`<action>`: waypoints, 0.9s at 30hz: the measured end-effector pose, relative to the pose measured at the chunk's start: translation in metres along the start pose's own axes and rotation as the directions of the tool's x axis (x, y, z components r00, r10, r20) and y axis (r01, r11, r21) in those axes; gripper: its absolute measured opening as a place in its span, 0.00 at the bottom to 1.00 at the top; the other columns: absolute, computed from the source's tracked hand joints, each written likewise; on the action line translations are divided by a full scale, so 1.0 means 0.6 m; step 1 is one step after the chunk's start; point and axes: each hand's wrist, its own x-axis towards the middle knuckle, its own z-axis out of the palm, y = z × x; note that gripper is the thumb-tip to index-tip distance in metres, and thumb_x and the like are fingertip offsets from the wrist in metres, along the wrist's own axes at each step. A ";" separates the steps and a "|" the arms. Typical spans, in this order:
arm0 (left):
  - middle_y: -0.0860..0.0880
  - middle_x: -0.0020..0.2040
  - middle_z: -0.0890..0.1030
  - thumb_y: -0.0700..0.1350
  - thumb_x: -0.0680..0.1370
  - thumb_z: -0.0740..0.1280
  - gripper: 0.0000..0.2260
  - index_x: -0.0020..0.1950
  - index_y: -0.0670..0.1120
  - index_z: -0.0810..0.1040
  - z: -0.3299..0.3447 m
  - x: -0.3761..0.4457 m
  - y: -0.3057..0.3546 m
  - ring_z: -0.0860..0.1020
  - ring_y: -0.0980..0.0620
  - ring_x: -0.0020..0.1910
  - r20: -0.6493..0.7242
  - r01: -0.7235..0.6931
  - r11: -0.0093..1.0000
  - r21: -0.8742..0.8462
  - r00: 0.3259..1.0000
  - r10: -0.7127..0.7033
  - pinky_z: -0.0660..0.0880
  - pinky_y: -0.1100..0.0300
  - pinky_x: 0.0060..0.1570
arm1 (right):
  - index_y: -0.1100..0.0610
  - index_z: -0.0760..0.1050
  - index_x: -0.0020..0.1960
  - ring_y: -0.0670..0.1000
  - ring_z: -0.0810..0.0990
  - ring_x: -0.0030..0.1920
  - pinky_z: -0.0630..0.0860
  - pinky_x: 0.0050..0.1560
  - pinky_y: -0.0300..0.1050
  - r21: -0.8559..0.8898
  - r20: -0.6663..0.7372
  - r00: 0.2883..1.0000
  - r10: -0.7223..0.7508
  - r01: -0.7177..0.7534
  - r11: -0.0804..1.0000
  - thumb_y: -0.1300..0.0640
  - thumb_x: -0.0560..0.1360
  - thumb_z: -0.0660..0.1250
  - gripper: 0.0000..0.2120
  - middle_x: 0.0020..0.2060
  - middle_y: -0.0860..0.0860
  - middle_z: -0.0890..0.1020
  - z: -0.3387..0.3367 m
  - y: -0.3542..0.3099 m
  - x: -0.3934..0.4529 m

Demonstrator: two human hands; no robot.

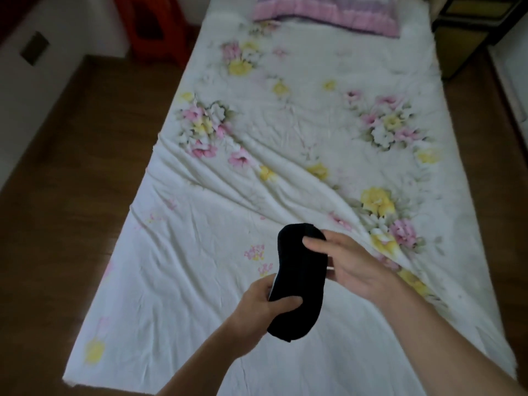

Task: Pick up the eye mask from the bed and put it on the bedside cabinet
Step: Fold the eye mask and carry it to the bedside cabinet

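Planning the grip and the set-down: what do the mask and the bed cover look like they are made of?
Mask: black, matt, soft fabric by the look; it bends between the left hand and the right hand and shows no shine. Any padding cannot be told.
Bed cover: thin white woven cloth with a printed flower pattern, probably cotton or a blend; it lies in creases and long folds.

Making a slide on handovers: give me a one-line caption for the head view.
Both hands, left hand and right hand, hold a black eye mask above a floral bedsheet.
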 end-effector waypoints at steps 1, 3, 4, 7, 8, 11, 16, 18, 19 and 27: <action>0.39 0.52 0.86 0.38 0.73 0.73 0.14 0.58 0.41 0.81 0.009 -0.020 0.017 0.84 0.41 0.52 -0.031 -0.018 1.000 0.014 0.999 0.019 0.80 0.56 0.46 | 0.52 0.84 0.54 0.53 0.87 0.52 0.81 0.44 0.44 0.052 0.002 1.000 -0.009 0.009 0.999 0.51 0.68 0.79 0.16 0.51 0.53 0.88 0.013 -0.008 -0.023; 0.37 0.54 0.85 0.37 0.74 0.73 0.12 0.57 0.41 0.82 0.026 -0.064 0.051 0.84 0.39 0.53 -0.082 -0.037 0.998 0.041 0.996 0.040 0.81 0.54 0.48 | 0.55 0.83 0.58 0.57 0.86 0.55 0.83 0.47 0.47 0.134 -0.010 0.999 -0.031 0.032 0.991 0.59 0.69 0.78 0.17 0.54 0.57 0.87 0.041 -0.024 -0.069; 0.37 0.54 0.85 0.36 0.75 0.72 0.11 0.57 0.41 0.82 0.036 -0.089 0.068 0.84 0.39 0.53 -0.091 -0.038 0.998 0.052 0.995 0.042 0.81 0.54 0.48 | 0.57 0.83 0.58 0.59 0.86 0.55 0.83 0.48 0.49 0.154 -0.028 0.999 -0.037 0.041 0.987 0.62 0.69 0.78 0.18 0.54 0.59 0.87 0.054 -0.032 -0.093; 0.41 0.54 0.86 0.38 0.76 0.72 0.11 0.58 0.44 0.82 0.062 -0.165 0.114 0.84 0.42 0.54 -0.051 -0.018 0.996 0.086 0.998 0.023 0.81 0.52 0.51 | 0.61 0.82 0.58 0.60 0.86 0.53 0.83 0.47 0.50 0.160 -0.103 0.994 -0.043 0.059 0.985 0.63 0.68 0.78 0.19 0.52 0.60 0.87 0.086 -0.058 -0.168; 0.43 0.54 0.86 0.40 0.76 0.72 0.12 0.59 0.47 0.82 0.070 -0.192 0.130 0.85 0.45 0.53 -0.039 -0.009 0.992 0.124 0.999 0.014 0.82 0.52 0.50 | 0.61 0.83 0.57 0.59 0.87 0.52 0.83 0.47 0.50 0.152 -0.117 0.991 -0.060 0.077 0.985 0.63 0.68 0.78 0.18 0.52 0.59 0.88 0.095 -0.067 -0.192; 0.48 0.49 0.88 0.44 0.74 0.74 0.09 0.54 0.51 0.83 0.084 -0.260 0.169 0.86 0.50 0.47 -0.115 0.010 0.957 0.291 0.993 0.024 0.84 0.52 0.43 | 0.56 0.85 0.53 0.56 0.87 0.50 0.82 0.44 0.49 0.067 -0.150 0.970 -0.191 0.203 0.977 0.62 0.69 0.78 0.13 0.49 0.56 0.89 0.123 -0.099 -0.255; 0.45 0.46 0.88 0.43 0.74 0.73 0.06 0.49 0.44 0.85 0.104 -0.324 0.221 0.87 0.48 0.45 -0.165 -0.053 0.961 0.270 0.981 0.101 0.83 0.53 0.41 | 0.48 0.86 0.44 0.52 0.88 0.46 0.81 0.40 0.40 -0.167 -0.209 0.789 -0.578 0.554 0.816 0.65 0.70 0.76 0.12 0.42 0.49 0.89 0.173 -0.149 -0.328; 0.41 0.48 0.88 0.42 0.75 0.72 0.07 0.51 0.41 0.84 0.111 -0.334 0.240 0.86 0.45 0.47 -0.173 -0.069 0.983 0.167 0.980 0.098 0.83 0.54 0.42 | 0.44 0.87 0.44 0.48 0.87 0.46 0.80 0.43 0.37 -0.263 -0.145 0.708 -0.691 0.646 0.717 0.69 0.71 0.74 0.18 0.42 0.45 0.89 0.187 -0.161 -0.350; 0.40 0.48 0.88 0.41 0.76 0.71 0.07 0.51 0.40 0.84 0.114 -0.337 0.249 0.86 0.44 0.48 -0.184 -0.081 0.989 0.124 0.977 0.103 0.83 0.55 0.42 | 0.42 0.87 0.45 0.46 0.87 0.48 0.80 0.47 0.36 -0.325 -0.105 0.665 -0.739 0.680 0.658 0.71 0.71 0.72 0.23 0.44 0.43 0.89 0.192 -0.163 -0.359; 0.41 0.54 0.86 0.39 0.80 0.64 0.11 0.56 0.43 0.85 0.117 -0.356 0.298 0.84 0.44 0.55 -0.070 -0.184 0.981 -0.055 0.981 0.180 0.82 0.55 0.50 | 0.55 0.87 0.53 0.48 0.79 0.65 0.76 0.66 0.43 -0.649 0.172 0.362 -0.916 0.741 0.171 0.77 0.69 0.70 0.22 0.54 0.46 0.87 0.188 -0.159 -0.405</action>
